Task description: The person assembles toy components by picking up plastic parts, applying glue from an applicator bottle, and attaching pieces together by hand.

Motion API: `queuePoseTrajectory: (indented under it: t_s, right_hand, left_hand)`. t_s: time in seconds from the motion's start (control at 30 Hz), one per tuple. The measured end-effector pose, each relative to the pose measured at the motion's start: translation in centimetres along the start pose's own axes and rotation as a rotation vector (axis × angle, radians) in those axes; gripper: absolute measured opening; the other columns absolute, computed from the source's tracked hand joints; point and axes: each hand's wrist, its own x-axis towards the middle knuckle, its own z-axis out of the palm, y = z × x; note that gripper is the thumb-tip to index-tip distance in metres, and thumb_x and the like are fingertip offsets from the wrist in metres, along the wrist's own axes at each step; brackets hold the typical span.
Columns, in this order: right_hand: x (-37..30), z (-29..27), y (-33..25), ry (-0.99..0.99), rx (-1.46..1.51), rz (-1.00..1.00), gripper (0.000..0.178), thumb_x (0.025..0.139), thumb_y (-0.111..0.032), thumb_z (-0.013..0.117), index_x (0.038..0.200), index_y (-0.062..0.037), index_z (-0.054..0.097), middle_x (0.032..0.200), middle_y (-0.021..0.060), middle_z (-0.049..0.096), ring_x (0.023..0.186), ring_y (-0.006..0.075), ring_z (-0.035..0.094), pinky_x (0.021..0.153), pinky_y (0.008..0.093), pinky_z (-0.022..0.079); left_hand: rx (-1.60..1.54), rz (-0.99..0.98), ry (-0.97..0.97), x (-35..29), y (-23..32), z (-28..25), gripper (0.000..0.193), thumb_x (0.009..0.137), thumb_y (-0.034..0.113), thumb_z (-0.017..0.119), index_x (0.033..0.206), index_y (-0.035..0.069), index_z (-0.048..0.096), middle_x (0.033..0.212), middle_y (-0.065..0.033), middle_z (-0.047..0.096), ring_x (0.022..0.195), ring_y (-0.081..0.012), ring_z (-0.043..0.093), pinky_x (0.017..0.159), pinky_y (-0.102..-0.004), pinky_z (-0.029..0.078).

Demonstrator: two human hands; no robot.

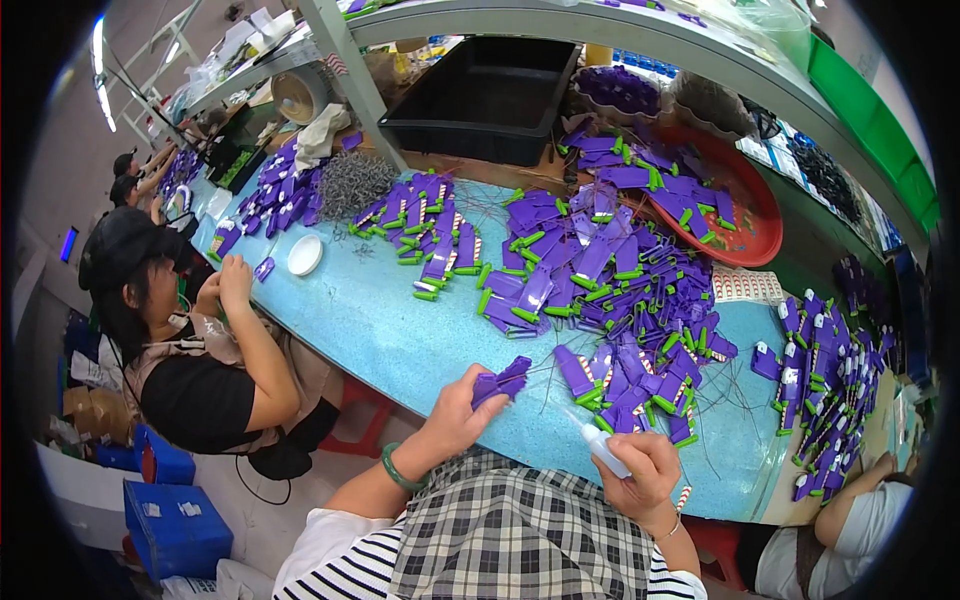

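**Head view: assembly in hand, large stock unprocessed**

Head view shows me seated at the long blue table, working on one item. My left hand is clenched around a purple card piece, pinched between thumb and fingers and held just above the table's near edge. My right hand grasps a small white bottle, its nozzle tilted up and left toward the card but not touching it.

Judged from the layout, the work is at an early or middle stage. A large heap of purple cards with green clips lies directly ahead of my hands, loosely scattered and tangled with thin wires. A second heap sits further left, and a red tray behind holds more. I cannot tell which of these are finished and which are not; no separate stack of completed pieces is distinguishable near me.

A co-worker on my left and another arm at lower right handle similar pieces.
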Motion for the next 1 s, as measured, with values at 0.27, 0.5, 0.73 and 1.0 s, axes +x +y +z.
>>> queuePoseTrajectory:
  t_s: [0.27, 0.5, 0.73, 1.0]
  right_hand:
    - [0.4, -0.1, -0.4, 0.061, -0.115, 0.007, 0.042, 0.065, 0.0, 0.08, 0.102, -0.0073, 0.061, 0.086, 0.0084, 0.061, 0.07, 0.0227, 0.06, 0.056, 0.0302, 0.046]
    - [0.4, -0.2, -0.1, 0.115, -0.208, 0.034, 0.038, 0.064, -0.001, 0.081, 0.099, -0.0055, 0.064, 0.085, 0.0078, 0.062, 0.063, 0.0197, 0.062, 0.048, 0.0279, 0.046]
    - [0.9, 0.1, -0.2, 0.098, -0.214, 0.063, 0.039, 0.064, 0.001, 0.08, 0.099, -0.0057, 0.065, 0.084, 0.0073, 0.063, 0.063, 0.0202, 0.062, 0.049, 0.0284, 0.047]
    - [1.2, 0.4, -0.2, 0.094, -0.223, 0.069, 0.04, 0.064, 0.002, 0.08, 0.1, -0.0064, 0.065, 0.083, 0.0073, 0.063, 0.064, 0.0201, 0.062, 0.05, 0.0283, 0.047]
  left_hand:
    - [-1.077, -0.341, -0.31, 1.7, 2.4, 5.1, 0.035, 0.09, 0.0, 0.055, 0.125, 0.002, 0.046, 0.108, -0.0091, 0.062, 0.081, -0.0133, 0.062, 0.069, -0.0293, 0.055]
    - [-1.091, -0.236, -0.383, 1.8, 1.9, 6.6, 0.035, 0.094, 0.005, 0.052, 0.128, 0.003, 0.042, 0.114, -0.0128, 0.06, 0.094, -0.0249, 0.066, 0.08, -0.0385, 0.057]
    - [-1.015, -0.151, -0.327, 1.9, 1.6, 6.7, 0.032, 0.097, 0.008, 0.049, 0.127, 0.003, 0.041, 0.11, -0.0123, 0.061, 0.09, -0.0213, 0.066, 0.08, -0.0373, 0.056]
    - [-0.857, -0.039, -0.341, 1.8, 2.0, 6.3, 0.032, 0.096, 0.007, 0.05, 0.125, 0.003, 0.038, 0.102, -0.0075, 0.06, 0.086, -0.0129, 0.062, 0.078, -0.0283, 0.053]
